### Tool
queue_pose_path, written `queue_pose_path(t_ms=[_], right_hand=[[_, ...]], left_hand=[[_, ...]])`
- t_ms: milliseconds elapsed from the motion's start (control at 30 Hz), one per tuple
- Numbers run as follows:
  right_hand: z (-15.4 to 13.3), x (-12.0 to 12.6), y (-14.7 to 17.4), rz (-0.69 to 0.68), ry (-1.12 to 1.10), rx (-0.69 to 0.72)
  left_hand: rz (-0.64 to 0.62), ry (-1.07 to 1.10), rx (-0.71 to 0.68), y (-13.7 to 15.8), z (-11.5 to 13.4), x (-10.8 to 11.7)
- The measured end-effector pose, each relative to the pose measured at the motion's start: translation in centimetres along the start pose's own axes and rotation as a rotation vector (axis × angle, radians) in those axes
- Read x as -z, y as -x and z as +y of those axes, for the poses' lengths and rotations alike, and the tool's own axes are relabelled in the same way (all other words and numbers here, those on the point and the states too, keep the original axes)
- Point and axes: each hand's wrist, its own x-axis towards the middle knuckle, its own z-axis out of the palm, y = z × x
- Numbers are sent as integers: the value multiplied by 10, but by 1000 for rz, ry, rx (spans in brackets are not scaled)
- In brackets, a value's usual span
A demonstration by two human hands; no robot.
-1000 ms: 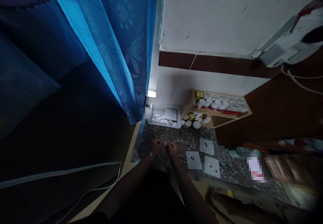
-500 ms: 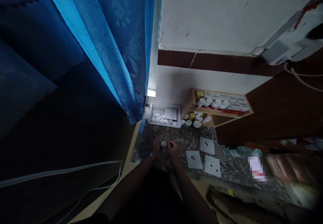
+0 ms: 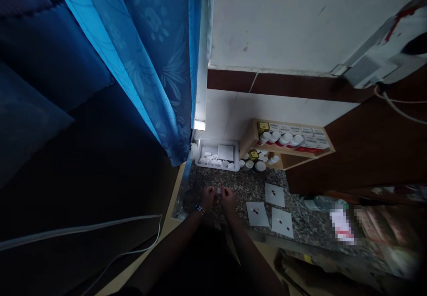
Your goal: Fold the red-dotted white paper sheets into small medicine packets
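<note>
Between my two hands, close above the speckled counter, is a small folded white paper. My left hand, with a bracelet at its wrist, pinches the paper's left end. The right end is pinched by my right hand; the fingers cover much of it. To the right lie three square white papers: a near-left paper, a back paper and a near-right paper. Each bears several small dark red and pale pills. Beyond my hands stands a clear plastic tray with small folded white packets and a stack of white paper.
A wooden shelf at the back holds white bottles and boxes, with several jars beside it. A blue curtain hangs at the left. A plastic bottle lies at the right of the counter.
My hands have come closer together, the left shifting slightly right, and less of the white paper shows between them. The whole view has tilted slightly.
</note>
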Motion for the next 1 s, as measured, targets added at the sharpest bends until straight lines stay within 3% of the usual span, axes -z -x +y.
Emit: queue_pose_path(t_ms=[133,367,600,700,833,1000], right_hand=[[5,1,1,-75,-99,-27],[14,-4,-3,-113,-146,-51],[14,-10,-27,-107,-167,-26],[11,-6,-40,-113,-162,-46],[17,5,-44,-100,-134,-111],[42,16,-29,-116,-94,-133]], left_hand=[[-19,25,27,0,-6,2],[-128,172,222,-4,-11,7],[-27,36,-14,-36,5,17],[-3,-105,-86,-66,24,24],[153,-416,-210,-117,63,38],[95,-939,-4,-163,94,44]])
